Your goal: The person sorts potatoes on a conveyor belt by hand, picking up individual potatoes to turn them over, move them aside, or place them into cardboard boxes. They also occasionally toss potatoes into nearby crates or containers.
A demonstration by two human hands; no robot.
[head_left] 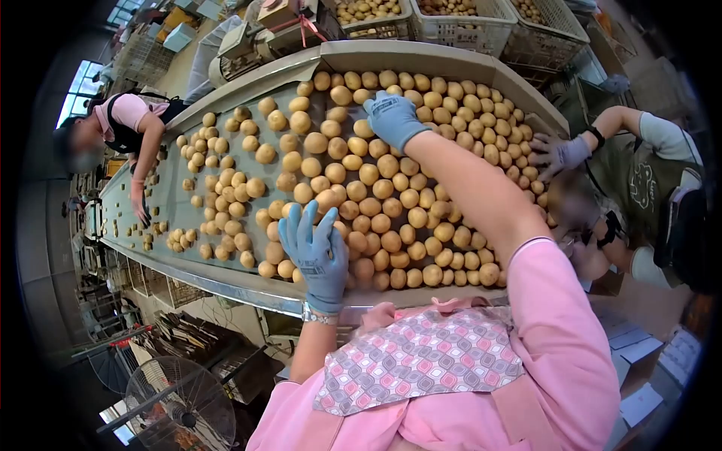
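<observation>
Round yellow-brown potatoes (368, 174) are spread over a green conveyor belt (169, 218), packed most closely toward the right. My left hand (316, 255), in a blue-grey glove, hovers at the belt's near edge with its fingers spread and nothing in them. Potatoes lie just beyond and beside those fingers. Stretched across the belt, my right hand (395, 120) wears a matching glove and rests palm down among the potatoes near the far side. Its fingertips bend downward and are mostly hidden, so I cannot see whether a potato is under them.
A metal rim (444, 54) borders the belt. Beyond it stand a motor unit (282, 15) and crates (462, 26) of potatoes. Co-workers' gloved hands are at the right end (560, 155) and far left (140, 204). A caged fan (180, 410) stands at lower left.
</observation>
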